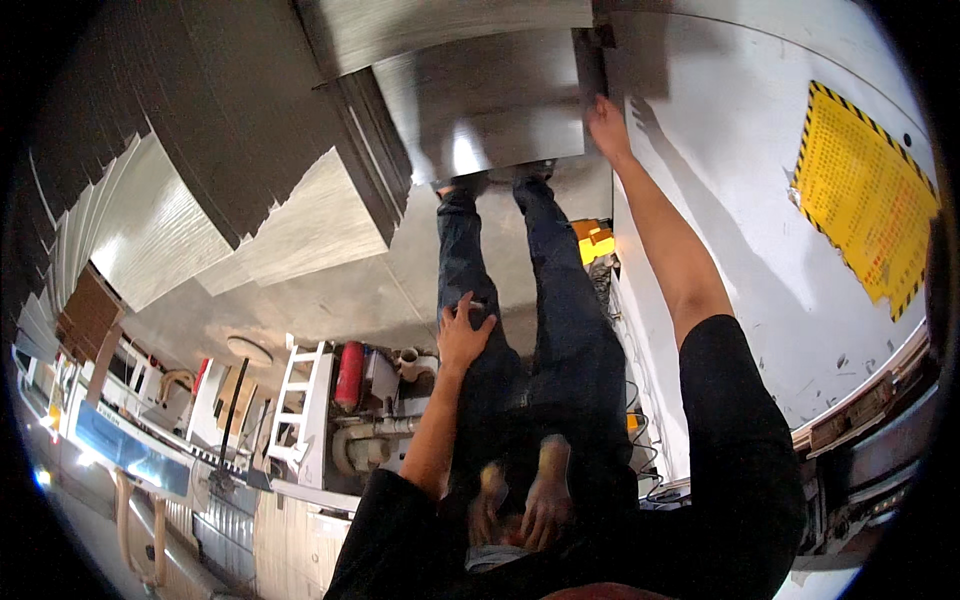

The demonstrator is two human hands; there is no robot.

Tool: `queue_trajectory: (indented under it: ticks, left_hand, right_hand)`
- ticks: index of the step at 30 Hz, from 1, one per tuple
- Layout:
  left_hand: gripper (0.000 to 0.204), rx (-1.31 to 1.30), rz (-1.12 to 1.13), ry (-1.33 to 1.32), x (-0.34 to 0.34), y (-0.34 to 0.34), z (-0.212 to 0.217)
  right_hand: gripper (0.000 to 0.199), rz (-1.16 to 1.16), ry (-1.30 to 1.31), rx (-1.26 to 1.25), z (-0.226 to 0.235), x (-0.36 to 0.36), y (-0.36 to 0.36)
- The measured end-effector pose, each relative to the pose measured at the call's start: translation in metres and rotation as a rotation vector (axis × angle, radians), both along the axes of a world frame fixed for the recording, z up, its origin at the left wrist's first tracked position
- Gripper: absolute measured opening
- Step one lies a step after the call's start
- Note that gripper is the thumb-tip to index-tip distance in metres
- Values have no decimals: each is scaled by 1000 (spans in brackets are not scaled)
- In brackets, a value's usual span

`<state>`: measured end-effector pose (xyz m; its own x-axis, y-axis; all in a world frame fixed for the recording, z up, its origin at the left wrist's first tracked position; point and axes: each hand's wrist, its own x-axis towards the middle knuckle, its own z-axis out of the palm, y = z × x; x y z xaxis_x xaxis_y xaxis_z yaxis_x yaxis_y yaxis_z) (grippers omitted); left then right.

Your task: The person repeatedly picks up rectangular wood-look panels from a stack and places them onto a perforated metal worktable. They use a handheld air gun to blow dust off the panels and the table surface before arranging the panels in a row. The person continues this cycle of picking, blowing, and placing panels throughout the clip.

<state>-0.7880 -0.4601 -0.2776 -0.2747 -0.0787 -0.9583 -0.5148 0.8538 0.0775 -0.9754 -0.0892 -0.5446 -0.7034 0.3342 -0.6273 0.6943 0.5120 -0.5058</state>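
Note:
My left hand (464,338) hangs in front of my dark trousers with its fingers apart. It appears to hold nothing. My right arm stretches far forward along the white wall, and the fingers of my right hand (606,130) are curled beside the dark side edge (590,75) of a grey streaked panel (480,95). Whether the fingers grip that edge is too small and blurred to make out. The panel lies level in front of my feet, and light glints off its surface. Another grey panel (450,25) lies beyond it.
Large grey sheets (200,120) with ragged edges fill the left. A yellow notice (865,200) hangs on the white wall (720,230) at right. A red cylinder (349,375), a white rack (296,400), and a white-and-blue machine (130,450) stand lower left. A yellow object (597,245) lies by my leg.

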Motion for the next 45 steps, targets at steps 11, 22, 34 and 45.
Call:
queue_trajectory:
  ticks: [11, 22, 34, 45]
  left_hand:
    - [69, 26, 17, 72, 17, -16, -2]
    - [69, 28, 24, 84, 24, -24, -2]
    - [67, 13, 45, 92, 25, -15, -4]
    - [59, 98, 261, 393, -9, 10, -60]
  right_hand:
    - [73, -18, 421, 24, 115, -198, -59]
    - [63, -115, 371, -5, 108, -162, -51]
    - [100, -216, 166, -283, 142, -184, -41]
    - [113, -211, 67, -359, 97, -127, -32]
